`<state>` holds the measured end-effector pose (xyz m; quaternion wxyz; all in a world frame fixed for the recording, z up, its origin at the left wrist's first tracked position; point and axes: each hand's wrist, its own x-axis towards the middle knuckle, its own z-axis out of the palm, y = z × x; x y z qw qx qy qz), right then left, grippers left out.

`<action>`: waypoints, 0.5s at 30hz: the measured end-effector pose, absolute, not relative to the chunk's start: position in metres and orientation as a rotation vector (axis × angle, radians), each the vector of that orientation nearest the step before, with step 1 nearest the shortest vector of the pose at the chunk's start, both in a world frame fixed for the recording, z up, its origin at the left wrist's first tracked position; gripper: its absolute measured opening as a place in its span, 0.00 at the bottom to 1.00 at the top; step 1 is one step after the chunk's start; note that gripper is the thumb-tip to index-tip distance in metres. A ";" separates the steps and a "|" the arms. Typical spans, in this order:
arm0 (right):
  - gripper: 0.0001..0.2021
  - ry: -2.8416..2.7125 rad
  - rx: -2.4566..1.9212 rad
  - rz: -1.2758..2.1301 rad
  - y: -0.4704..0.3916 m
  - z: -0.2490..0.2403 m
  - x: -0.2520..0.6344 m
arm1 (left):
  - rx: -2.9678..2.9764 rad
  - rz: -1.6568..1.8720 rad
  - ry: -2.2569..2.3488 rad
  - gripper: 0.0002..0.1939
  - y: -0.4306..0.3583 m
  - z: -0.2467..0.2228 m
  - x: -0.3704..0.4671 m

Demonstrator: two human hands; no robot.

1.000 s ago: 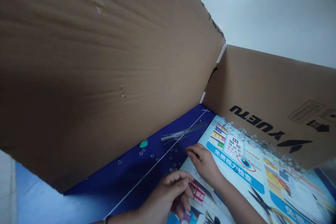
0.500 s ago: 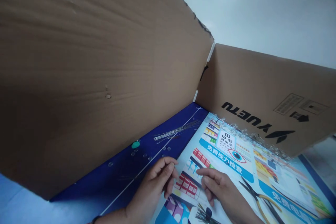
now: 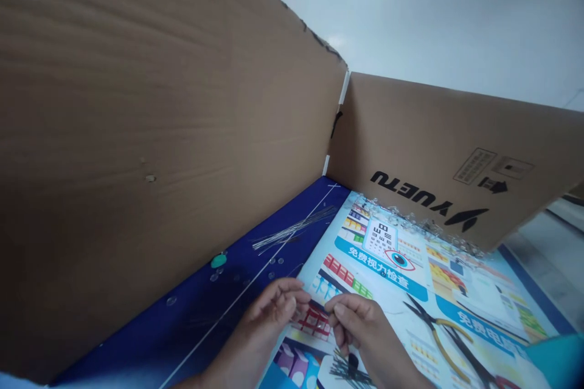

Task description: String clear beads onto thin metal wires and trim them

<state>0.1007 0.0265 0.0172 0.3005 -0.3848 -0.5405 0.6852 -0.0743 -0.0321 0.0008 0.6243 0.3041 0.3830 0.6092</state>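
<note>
My left hand [image 3: 276, 316] is at the lower middle, thumb and fingers pinched together over the edge of the printed sheet. Facing it, my right hand [image 3: 360, 328] is closed in a pinch too, its fingertips a short gap from the left ones. Whatever they hold is too fine to make out; a faint thin line shows near the fingertips. Just below my right hand lies a bundle of short thin wires [image 3: 342, 371]. To its right rest pliers [image 3: 444, 340] with yellow handles, jaws pointing away from me.
Long thin wires [image 3: 292, 232] lie on the blue surface [image 3: 201, 328], near a green lump [image 3: 219, 261] and several clear round pieces [image 3: 171, 301]. More clear pieces [image 3: 424, 228] line the back of the printed sheet [image 3: 392, 304]. Cardboard walls [image 3: 182, 103] stand left and behind.
My hands have come closer together, with the right fingertips nearer the left ones. The view has shifted, so the surroundings appear further left. A teal shape now shows at the lower right.
</note>
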 end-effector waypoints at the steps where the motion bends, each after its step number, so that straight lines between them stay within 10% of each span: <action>1: 0.15 -1.409 -1.009 1.818 0.025 0.017 0.100 | 0.731 1.342 0.868 0.13 -0.032 -0.003 -0.072; 15: 0.13 -1.209 -0.967 1.728 0.025 0.025 0.113 | 1.497 0.899 1.152 0.04 -0.037 -0.002 -0.066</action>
